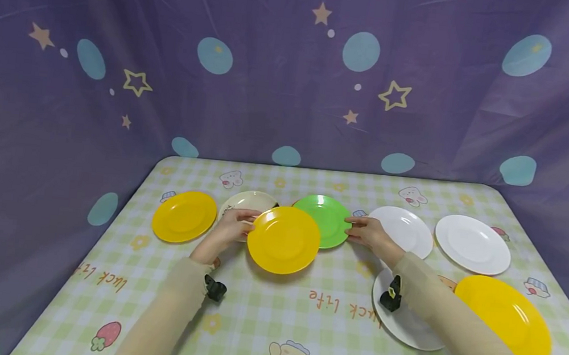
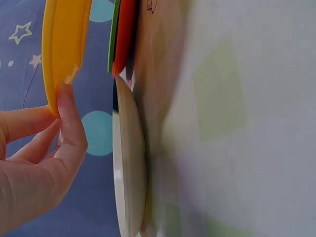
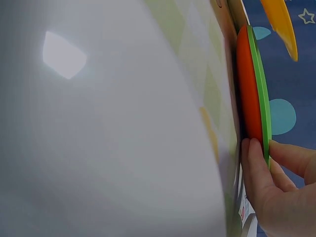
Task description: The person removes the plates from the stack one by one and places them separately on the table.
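Observation:
My left hand [image 1: 230, 230] pinches the left rim of a yellow plate [image 1: 283, 240], which is held up off the table. In the left wrist view, thumb and fingers meet on the rim of that yellow plate [image 2: 64, 44]. Partly hidden behind it lies a cream plate [image 1: 248, 198] with a dark pattern. My right hand [image 1: 366, 232] grips the right rim of a green plate [image 1: 327, 219]. Directly beneath the green one is an orange-red plate [image 3: 248, 81], mostly hidden in the head view; fingers touch both rims in the right wrist view.
Another yellow plate [image 1: 184, 217] lies at the left. Two white plates, one nearer the middle [image 1: 405, 229] and one farther right [image 1: 472, 244], lie at the right back. Under my right forearm are a white plate [image 1: 404, 326] and a large yellow plate [image 1: 512, 319]. A checked cloth [image 1: 250, 323] covers the table.

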`<state>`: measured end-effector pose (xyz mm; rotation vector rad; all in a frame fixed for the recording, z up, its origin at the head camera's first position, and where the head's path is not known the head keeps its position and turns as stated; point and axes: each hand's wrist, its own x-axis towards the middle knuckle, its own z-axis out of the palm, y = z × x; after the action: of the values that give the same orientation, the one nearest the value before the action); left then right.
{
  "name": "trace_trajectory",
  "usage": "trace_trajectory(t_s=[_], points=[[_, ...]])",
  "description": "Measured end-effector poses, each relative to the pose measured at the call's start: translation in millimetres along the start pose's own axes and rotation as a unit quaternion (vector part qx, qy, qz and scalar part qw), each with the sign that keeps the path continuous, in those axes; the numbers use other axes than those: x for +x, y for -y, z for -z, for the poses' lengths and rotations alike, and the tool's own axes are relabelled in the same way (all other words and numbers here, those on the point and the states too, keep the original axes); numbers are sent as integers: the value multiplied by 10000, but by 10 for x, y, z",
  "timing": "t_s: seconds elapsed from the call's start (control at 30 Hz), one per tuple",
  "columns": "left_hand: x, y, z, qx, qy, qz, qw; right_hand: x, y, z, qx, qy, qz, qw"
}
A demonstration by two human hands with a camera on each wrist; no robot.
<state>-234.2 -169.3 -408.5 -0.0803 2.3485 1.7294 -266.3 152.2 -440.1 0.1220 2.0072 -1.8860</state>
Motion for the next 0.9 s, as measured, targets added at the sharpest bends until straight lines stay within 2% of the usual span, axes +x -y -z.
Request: trace_trajectory(t_s=[0.23,0.6,0.9], points=[[-84,60,157,385,13,-1,9993,6,-9,1,9,27,23,10000],[-307,121,422,523,126,-210,9983,3,0,14,-7,54,16,10000],[-442,222,633,558,43,-83,9984,-5,4,1,0,58,-62,10000]])
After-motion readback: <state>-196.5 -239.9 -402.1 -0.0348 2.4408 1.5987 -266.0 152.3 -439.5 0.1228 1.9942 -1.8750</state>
